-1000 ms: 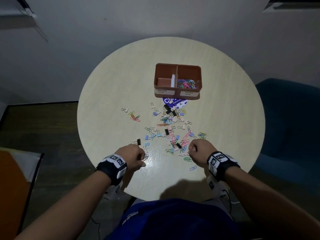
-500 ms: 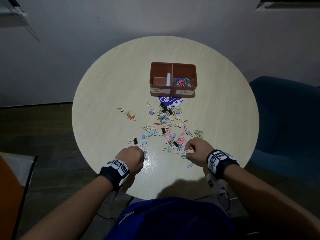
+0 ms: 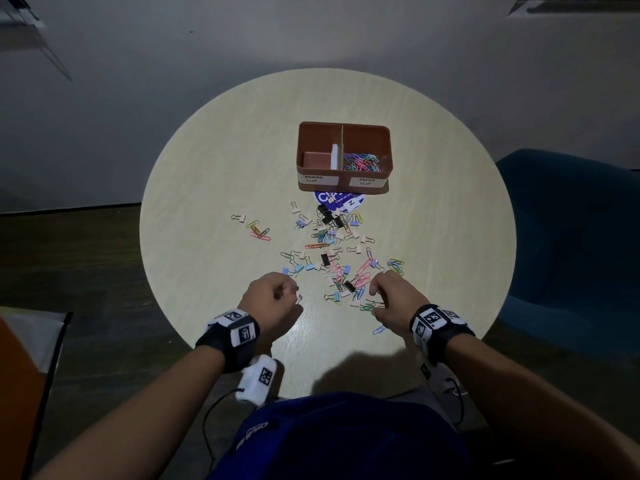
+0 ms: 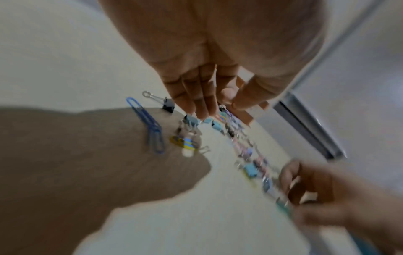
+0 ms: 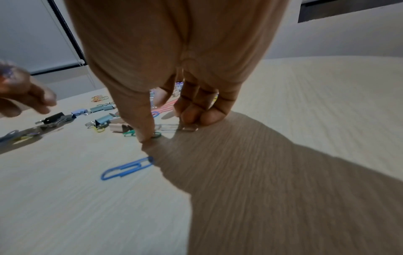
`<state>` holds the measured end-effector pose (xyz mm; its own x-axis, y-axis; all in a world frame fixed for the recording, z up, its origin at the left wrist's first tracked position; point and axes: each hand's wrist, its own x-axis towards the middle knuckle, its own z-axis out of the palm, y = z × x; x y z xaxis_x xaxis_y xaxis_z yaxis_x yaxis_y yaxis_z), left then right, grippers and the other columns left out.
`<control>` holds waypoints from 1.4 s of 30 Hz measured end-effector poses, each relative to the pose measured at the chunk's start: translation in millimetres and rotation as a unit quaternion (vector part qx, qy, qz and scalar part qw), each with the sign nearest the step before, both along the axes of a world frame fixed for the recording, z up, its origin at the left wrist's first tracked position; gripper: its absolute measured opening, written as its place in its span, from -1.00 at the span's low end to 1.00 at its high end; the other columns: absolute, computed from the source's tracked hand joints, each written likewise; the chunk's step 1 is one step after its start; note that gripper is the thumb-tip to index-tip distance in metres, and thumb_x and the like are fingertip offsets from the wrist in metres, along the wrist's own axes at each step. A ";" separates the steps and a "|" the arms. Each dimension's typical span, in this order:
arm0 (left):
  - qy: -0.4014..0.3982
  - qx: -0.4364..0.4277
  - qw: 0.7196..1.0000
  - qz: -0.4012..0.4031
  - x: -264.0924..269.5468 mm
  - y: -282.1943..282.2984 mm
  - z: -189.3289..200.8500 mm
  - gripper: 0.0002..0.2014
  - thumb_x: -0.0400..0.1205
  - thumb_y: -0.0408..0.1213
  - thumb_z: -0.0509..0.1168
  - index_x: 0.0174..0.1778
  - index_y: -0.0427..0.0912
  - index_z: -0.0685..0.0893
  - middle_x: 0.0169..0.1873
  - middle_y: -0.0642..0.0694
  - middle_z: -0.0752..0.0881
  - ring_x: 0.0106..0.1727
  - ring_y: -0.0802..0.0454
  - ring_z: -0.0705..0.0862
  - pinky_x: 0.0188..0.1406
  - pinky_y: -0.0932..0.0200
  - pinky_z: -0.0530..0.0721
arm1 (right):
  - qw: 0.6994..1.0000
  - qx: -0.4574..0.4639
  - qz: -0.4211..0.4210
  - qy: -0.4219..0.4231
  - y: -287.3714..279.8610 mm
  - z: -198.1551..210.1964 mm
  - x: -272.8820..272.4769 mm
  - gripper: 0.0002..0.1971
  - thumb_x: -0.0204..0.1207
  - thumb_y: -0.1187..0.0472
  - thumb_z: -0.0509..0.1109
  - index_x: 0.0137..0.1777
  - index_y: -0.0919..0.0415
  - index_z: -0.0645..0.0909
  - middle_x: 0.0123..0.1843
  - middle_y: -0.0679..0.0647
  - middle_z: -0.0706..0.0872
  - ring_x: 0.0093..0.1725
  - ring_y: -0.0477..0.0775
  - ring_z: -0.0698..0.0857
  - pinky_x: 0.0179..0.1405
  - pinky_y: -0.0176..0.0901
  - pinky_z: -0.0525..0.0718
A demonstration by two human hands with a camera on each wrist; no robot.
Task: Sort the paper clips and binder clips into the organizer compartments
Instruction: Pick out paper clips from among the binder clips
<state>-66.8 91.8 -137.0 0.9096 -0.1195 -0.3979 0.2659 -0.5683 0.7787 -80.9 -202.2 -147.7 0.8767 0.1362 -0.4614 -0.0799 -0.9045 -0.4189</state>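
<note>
A brown two-compartment organizer (image 3: 388, 147) stands mid-table. Its right side, labelled PAPER CLIP, holds coloured paper clips (image 3: 362, 162); no clips show in the BINDER CLIP side, only a white strip. Mixed clips (image 3: 332, 258) lie scattered in front of it. My left hand (image 3: 277, 299) hovers at the pile's near left, thumb meeting curled fingertips (image 4: 202, 107); whether it holds anything is unclear. A black binder clip (image 4: 167, 105) lies just beside those fingers. My right hand (image 3: 388, 299) is down on the table, with thumb and curled fingers (image 5: 196, 115) pinching a silver paper clip (image 5: 167, 128).
A blue paper clip (image 5: 126, 168) lies alone near the right thumb. A round blue sticker (image 3: 337, 200) sits in front of the organizer. The round table's near edge (image 3: 311, 393) is close to my body. A blue chair (image 3: 571, 237) stands right.
Both hands have crept forward into the near edge of the pile. The left hand now covers the spot by the black binder clip; the right hand has lowered onto the clips.
</note>
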 end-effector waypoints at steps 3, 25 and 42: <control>0.141 -0.255 0.941 0.173 4.7 -11.8 7.2 -0.75 0.56 -0.56 0.19 -0.44 -0.29 0.51 -0.15 -0.34 0.75 -0.13 -0.23 0.76 -0.25 0.03 0.69 | 1.000 -0.010 0.014 -0.003 -1.9 -1.2 -0.2 -0.77 0.41 0.12 0.53 0.02 0.03 0.59 -0.04 -0.08 0.48 -0.08 0.01 0.55 -0.04 -0.11 0.60; 0.137 -0.212 0.962 0.103 12.4 24.8 7.6 -0.83 0.49 -0.73 0.30 -0.12 -0.42 0.60 -0.37 -0.50 0.62 -0.38 -0.21 0.63 -0.31 -0.06 0.64 | 0.971 0.164 -0.172 -0.009 -3.7 13.9 2.7 -0.88 0.28 0.33 0.44 -0.40 0.11 0.66 -0.29 -0.06 0.82 -0.25 -0.09 0.79 -0.37 -0.16 0.75; 0.162 -0.125 0.971 0.121 11.3 45.4 -4.9 -0.81 0.61 -0.40 0.28 -0.17 -0.51 0.67 -0.47 -0.28 0.65 -0.50 -0.04 0.50 -0.43 0.22 0.46 | 0.830 0.420 -0.347 0.122 19.2 8.1 19.2 -0.86 0.65 0.52 0.23 -0.03 0.45 0.63 -0.19 0.37 0.72 -0.20 0.25 0.67 -0.35 -0.12 0.59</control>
